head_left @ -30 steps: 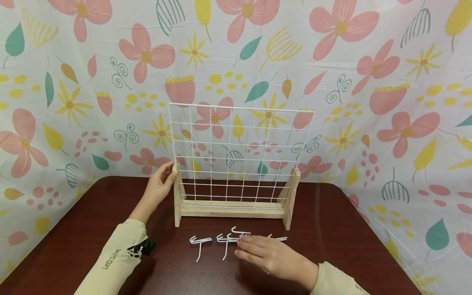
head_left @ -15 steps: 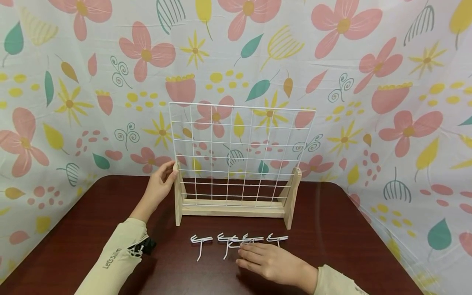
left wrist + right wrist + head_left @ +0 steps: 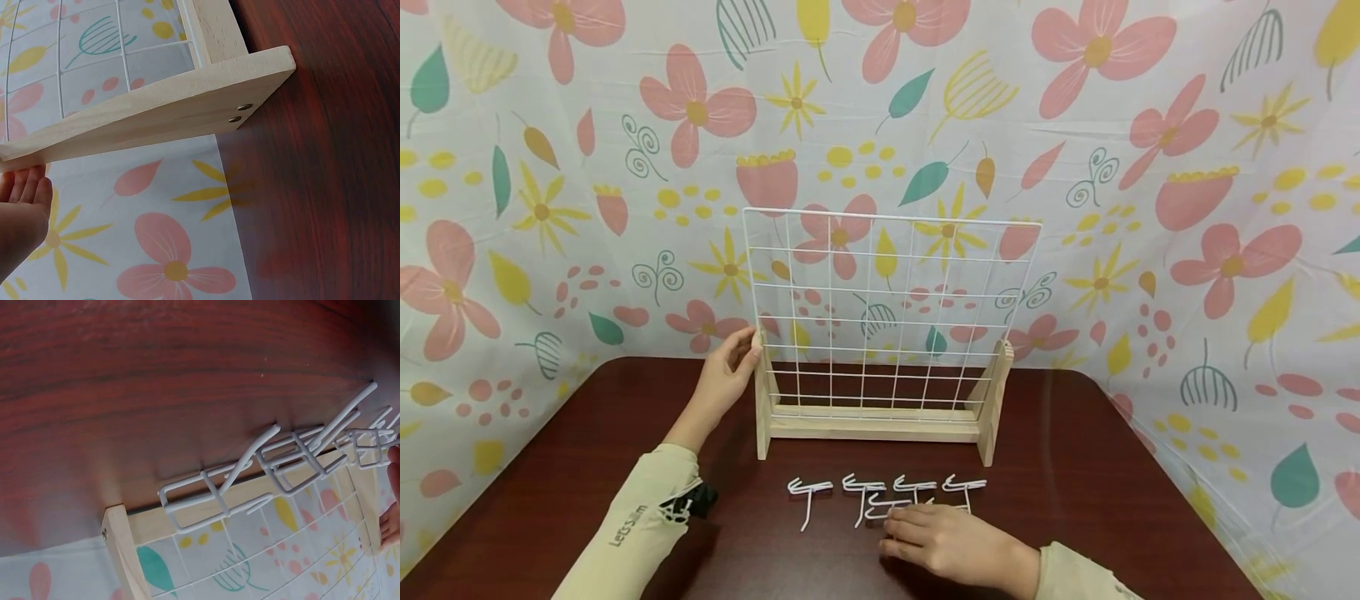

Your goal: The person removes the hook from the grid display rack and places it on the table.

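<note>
The left hand (image 3: 724, 379) rests with relaxed fingers against the left wooden upright of the wire grid stand (image 3: 880, 333), touching it rather than clasping it. The right hand (image 3: 951, 542) lies flat over the row of white wire hooks (image 3: 880, 493) on the dark table (image 3: 565, 467); its fingertips cover one hook, but whether they pinch it cannot be told. The hooks lie close together and some overlap, so lifting one could snag and drag its neighbours. The stand is light-looking and only steadied from one side, so a push on the grid could likely tip it backward toward the flowered backdrop (image 3: 550, 167). Open room lies left and right of the stand; the table's near edge sits just behind the right wrist.
</note>
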Demonstrator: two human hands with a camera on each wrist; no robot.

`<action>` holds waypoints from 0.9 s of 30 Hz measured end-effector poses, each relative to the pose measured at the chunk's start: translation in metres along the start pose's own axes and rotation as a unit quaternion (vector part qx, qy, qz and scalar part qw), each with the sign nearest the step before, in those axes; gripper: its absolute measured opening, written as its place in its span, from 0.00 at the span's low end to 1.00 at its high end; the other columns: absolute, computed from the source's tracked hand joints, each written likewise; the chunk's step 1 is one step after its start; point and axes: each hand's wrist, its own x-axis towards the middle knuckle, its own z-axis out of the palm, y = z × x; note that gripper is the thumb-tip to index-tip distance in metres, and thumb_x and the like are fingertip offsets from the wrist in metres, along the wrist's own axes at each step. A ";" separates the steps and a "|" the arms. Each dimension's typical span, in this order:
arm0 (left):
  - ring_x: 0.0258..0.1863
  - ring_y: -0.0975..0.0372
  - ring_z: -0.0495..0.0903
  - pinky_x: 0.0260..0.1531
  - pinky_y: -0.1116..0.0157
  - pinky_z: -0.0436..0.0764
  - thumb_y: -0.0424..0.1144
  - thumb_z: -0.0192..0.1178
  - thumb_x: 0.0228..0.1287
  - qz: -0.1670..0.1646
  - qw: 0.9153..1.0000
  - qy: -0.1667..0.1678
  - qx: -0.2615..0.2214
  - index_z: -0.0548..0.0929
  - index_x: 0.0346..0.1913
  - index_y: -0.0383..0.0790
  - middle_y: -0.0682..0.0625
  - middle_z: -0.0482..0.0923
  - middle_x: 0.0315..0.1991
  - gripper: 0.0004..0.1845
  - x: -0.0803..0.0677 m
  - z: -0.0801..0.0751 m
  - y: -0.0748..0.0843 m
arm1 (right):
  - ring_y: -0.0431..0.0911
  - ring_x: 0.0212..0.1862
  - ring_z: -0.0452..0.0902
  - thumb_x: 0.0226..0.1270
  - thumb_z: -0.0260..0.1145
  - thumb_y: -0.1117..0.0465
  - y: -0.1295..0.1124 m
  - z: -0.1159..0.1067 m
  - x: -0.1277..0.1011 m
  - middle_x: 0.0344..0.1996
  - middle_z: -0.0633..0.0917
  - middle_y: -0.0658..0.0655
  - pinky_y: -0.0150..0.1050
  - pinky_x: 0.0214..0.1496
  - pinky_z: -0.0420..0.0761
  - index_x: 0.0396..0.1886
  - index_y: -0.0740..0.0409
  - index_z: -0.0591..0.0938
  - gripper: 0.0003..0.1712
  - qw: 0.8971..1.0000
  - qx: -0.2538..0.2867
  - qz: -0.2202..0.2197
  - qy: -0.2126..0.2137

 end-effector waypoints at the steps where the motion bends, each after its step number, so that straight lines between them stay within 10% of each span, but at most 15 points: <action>1: 0.60 0.46 0.71 0.47 0.82 0.72 0.34 0.51 0.74 -0.001 1.000 0.000 -0.001 0.65 0.68 0.28 0.31 0.71 0.60 0.24 0.000 0.000 0.000 | 0.43 0.55 0.77 0.65 0.53 0.59 -0.001 0.001 0.000 0.49 0.83 0.50 0.34 0.59 0.74 0.51 0.49 0.83 0.18 1.000 0.003 -0.002 -0.003; 27: 0.59 0.46 0.71 0.47 0.82 0.72 0.32 0.51 0.73 -0.002 1.000 0.001 -0.022 0.65 0.67 0.27 0.30 0.71 0.60 0.24 -0.001 0.001 0.002 | 0.41 0.55 0.76 0.65 0.53 0.57 -0.011 0.005 0.008 0.47 0.82 0.48 0.33 0.60 0.73 0.50 0.46 0.84 0.18 0.999 -0.031 -0.015 -0.039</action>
